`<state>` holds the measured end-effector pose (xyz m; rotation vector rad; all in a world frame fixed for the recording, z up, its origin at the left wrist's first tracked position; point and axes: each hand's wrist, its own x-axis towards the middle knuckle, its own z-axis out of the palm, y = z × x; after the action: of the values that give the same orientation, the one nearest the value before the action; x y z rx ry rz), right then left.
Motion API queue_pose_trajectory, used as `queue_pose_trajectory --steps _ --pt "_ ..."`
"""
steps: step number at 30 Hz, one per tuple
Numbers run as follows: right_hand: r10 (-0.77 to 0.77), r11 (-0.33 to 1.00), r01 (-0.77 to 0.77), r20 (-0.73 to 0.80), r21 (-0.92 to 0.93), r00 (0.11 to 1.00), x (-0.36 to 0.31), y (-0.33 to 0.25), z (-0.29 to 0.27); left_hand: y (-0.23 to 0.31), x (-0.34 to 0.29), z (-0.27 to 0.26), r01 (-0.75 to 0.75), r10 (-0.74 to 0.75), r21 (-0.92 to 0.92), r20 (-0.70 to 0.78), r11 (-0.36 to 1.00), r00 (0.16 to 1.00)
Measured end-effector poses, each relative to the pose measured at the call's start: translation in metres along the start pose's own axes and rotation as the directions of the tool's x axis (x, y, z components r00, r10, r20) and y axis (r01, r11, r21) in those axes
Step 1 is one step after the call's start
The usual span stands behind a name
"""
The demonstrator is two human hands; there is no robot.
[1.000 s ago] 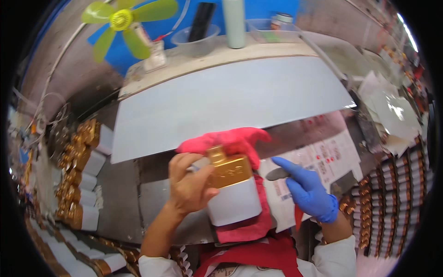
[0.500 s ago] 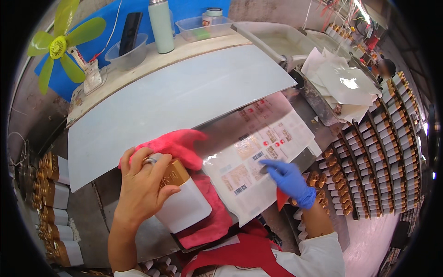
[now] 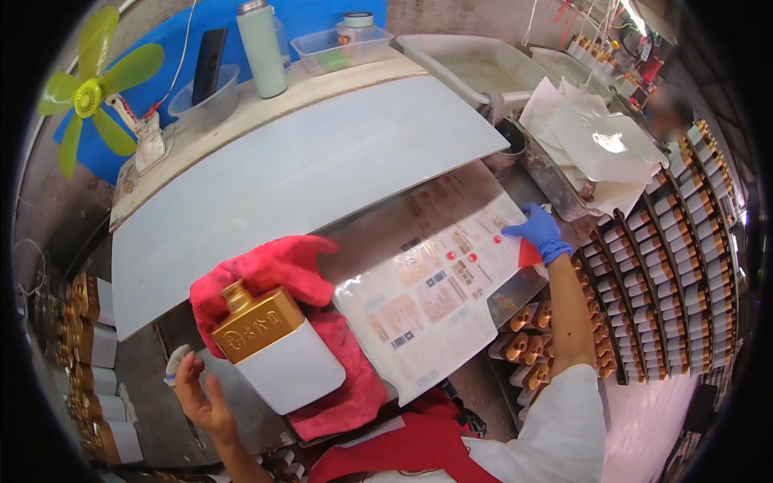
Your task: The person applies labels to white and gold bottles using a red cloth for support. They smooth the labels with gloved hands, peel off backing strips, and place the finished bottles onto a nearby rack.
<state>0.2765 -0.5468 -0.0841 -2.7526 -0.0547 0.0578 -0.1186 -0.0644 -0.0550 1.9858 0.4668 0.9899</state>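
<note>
A rectangular bottle (image 3: 282, 366), white below with a gold embossed shoulder and neck, lies tilted on a pink cloth (image 3: 346, 378). To its left, my left hand (image 3: 208, 406) is off the bottle, fingers apart, with a whitish cover on one fingertip. A wet, glossy sheet of printed decals (image 3: 435, 298) with red dots and small text blocks lies right of the cloth. At the sheet's far right edge is my right hand (image 3: 538, 233) in a blue glove, fingers bent. A red flat pointed piece (image 3: 528, 255) sticks out from under that hand; its full shape is hidden.
A pale board (image 3: 314, 161) spans the bench's far side. Behind it stand a green fan (image 3: 87, 98), a flask (image 3: 262, 52) and plastic tubs. Paper sheets (image 3: 596, 141) fill a tray at right. Racked bottles (image 3: 660, 282) line the right side; another person is at far right.
My left hand has let go of the bottle's gold top and drawn back to the lower left. My right hand has moved away up the sheet to its far right edge, the red piece with it.
</note>
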Motion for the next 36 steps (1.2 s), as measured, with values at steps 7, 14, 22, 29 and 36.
queue_pose_trajectory --steps 7,14,22,29,36 --pt "0.026 0.985 -0.048 0.136 0.167 0.99 0.039 0.033 -0.005 -0.006 -0.018 0.0 0.186 -0.19 -0.073 -0.056 0.98 0.98" --pt "-0.253 0.924 0.314 0.268 -0.217 0.93 0.076 -0.033 -0.015 -0.003 -0.02 0.012 0.203 -0.208 -0.068 -0.084 0.977 0.974" --pt "-0.194 0.961 0.231 0.226 -0.15 0.955 0.099 -0.006 -0.029 -0.009 -0.026 0.007 0.213 -0.213 -0.009 -0.086 0.977 0.973" --pt "-0.299 0.91 0.296 0.035 -0.29 0.954 0.025 -0.029 -0.074 -0.008 -0.026 0.018 0.22 -0.23 -0.106 -0.101 0.97 0.968" --pt "-0.417 0.882 0.3 0.302 0.364 0.857 -0.152 -0.186 -0.058 0.004 -0.028 0.029 0.205 -0.22 -0.22 -0.047 0.954 0.974"
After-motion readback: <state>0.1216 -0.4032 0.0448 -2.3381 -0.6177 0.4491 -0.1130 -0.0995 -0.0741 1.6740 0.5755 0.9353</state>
